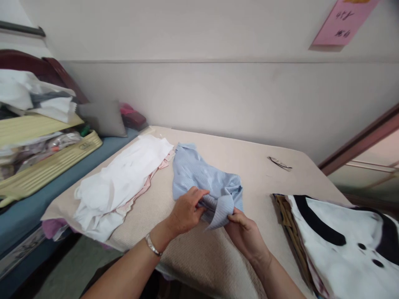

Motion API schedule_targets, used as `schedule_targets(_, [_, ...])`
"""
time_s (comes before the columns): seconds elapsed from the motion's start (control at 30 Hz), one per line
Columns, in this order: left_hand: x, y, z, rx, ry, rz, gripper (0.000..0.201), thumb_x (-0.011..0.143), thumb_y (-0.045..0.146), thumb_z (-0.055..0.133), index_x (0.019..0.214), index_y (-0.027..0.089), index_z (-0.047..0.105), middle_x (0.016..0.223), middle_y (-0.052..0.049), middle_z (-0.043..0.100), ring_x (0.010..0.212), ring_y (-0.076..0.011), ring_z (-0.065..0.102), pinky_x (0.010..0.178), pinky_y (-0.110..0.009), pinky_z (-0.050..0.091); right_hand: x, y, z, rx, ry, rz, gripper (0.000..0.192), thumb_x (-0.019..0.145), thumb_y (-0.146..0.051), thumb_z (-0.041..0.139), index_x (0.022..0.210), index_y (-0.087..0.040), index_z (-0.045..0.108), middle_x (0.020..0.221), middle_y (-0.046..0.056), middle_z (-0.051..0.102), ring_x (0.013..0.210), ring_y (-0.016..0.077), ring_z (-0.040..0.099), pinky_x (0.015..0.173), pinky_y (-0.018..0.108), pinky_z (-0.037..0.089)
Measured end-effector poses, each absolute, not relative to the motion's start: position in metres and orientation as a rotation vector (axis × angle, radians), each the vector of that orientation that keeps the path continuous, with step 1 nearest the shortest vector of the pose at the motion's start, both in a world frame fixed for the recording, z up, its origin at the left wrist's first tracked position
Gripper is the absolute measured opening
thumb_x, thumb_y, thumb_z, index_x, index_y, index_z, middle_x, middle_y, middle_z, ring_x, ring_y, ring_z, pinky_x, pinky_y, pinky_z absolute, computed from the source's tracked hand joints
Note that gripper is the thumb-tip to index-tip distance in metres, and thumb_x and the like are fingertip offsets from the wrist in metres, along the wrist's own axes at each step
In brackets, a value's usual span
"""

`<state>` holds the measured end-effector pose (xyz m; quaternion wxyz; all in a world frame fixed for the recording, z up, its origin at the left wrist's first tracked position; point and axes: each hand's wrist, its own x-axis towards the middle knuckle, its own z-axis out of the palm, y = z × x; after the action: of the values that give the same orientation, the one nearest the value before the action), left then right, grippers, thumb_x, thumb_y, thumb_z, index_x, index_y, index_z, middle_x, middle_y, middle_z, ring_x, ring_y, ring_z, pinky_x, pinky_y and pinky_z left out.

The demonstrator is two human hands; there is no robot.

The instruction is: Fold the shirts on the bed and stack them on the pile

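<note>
A light blue striped shirt (199,174) lies crumpled on the beige cloth-covered table (249,166). My left hand (186,211), with a silver bracelet on its wrist, pinches the fabric at the shirt's near edge. My right hand (245,232) grips a folded strip of the same shirt, probably the collar or a cuff, just to the right. Both hands are close together at the table's near side.
A pile of white and pink garments (118,185) lies left of the shirt. A white garment with black trim (349,245) tops a stack at the right. Eyeglasses (279,163) rest farther back. A yellow tray (46,166) and clutter sit on a blue surface at the left.
</note>
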<state>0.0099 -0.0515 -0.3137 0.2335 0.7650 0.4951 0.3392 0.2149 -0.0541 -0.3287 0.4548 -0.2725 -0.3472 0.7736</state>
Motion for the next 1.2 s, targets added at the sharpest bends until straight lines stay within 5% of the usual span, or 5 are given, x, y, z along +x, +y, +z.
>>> schedule_targets(0.37, [0.014,-0.053,-0.315,2.138,1.34,0.929,0.031,0.081,0.011,0.06,0.108,0.023,0.054,0.102,-0.003,0.062,0.095,-0.0192,0.06,0.083,-0.031,0.048,0.217,-0.054,-0.324,-0.698,-0.905,1.912,0.043,0.079,-0.036,0.054,0.117,-0.023,0.068,0.119,0.009,0.071,0.119,0.0296,0.06,0.106,0.048,0.041])
schedule_targets(0.87, [0.016,-0.058,-0.305,1.923,1.397,0.969,0.035,0.079,0.02,0.07,0.112,0.021,0.06,0.086,0.0,0.066,0.065,-0.0124,0.055,0.063,-0.026,0.043,0.218,-0.056,-0.323,-0.639,-0.822,1.953,0.043,0.078,-0.031,0.053,0.117,-0.024,0.069,0.12,0.007,0.071,0.122,0.0302,0.058,0.106,0.049,0.041])
schedule_targets(1.2, [0.008,-0.054,-0.306,2.044,1.264,0.977,0.033,0.086,0.009,0.063,0.117,0.021,0.065,0.1,-0.003,0.065,0.092,-0.0175,0.06,0.082,-0.03,0.046,0.218,-0.054,-0.327,-0.607,-0.818,1.977,0.035,0.081,-0.031,0.055,0.111,-0.022,0.071,0.12,0.008,0.071,0.123,0.0301,0.057,0.107,0.049,0.04])
